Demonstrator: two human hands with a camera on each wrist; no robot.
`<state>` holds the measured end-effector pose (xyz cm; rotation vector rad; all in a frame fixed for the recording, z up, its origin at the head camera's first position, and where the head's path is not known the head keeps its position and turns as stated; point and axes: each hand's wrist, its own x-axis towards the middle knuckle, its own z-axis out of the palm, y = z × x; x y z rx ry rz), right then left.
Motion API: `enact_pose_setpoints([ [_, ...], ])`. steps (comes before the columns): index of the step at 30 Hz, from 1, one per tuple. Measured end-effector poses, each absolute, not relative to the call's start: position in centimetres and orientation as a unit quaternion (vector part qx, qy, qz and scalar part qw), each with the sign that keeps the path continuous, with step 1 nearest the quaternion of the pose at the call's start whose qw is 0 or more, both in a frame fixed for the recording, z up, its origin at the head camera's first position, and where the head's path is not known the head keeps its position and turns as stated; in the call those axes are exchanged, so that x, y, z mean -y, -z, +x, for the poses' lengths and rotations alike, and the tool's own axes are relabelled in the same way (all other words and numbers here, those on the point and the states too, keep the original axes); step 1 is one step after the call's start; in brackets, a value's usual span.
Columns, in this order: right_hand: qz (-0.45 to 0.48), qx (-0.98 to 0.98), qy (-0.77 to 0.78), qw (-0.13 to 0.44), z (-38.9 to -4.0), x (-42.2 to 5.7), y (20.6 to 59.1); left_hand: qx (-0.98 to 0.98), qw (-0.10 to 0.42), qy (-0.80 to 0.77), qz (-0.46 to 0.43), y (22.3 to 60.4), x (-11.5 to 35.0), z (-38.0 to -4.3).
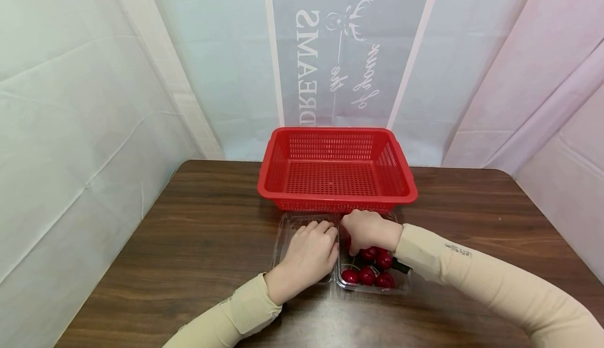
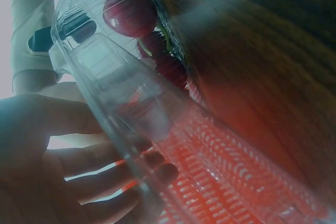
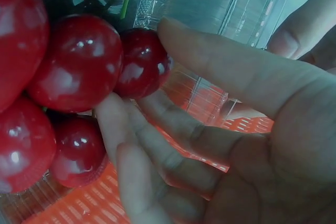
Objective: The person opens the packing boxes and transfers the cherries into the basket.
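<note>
A clear plastic clamshell box (image 1: 350,286) of dark red cherries (image 1: 367,275) lies on the table, its transparent lid (image 1: 279,248) folded out to the left. My right hand (image 1: 370,231) reaches down into the box. In the right wrist view its thumb and fingers pinch a cherry (image 3: 143,69) at the edge of the bunch, with several others beside it. My left hand (image 1: 311,248) rests over the lid, fingers extended toward the edge it shares with the box. Through the clear plastic, the left wrist view shows those fingertips (image 2: 167,174) at the lid wall.
Directly behind the box stands a red perforated basket (image 1: 337,199) with nothing in it. The dark wooden table (image 1: 212,222) extends to both sides. Pale cloth curtains (image 1: 236,65) hang behind and beside the table.
</note>
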<state>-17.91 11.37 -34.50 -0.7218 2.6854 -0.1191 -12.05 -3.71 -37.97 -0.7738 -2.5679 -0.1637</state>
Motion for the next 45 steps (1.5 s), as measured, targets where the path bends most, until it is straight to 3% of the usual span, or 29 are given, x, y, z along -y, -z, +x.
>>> enact_pose_setpoints([
  [29, -0.265, -0.944, 0.091, 0.175, -17.6, -12.0, 33.3, 0.931, 0.225, 0.061, -0.282, 37.9, 3.7, -12.0],
  [45, -0.305, -0.932, 0.164, 0.104, -16.5, -13.9, 30.2, 0.933, 0.215, 0.058, -0.283, 38.0, 3.7, -11.8],
])
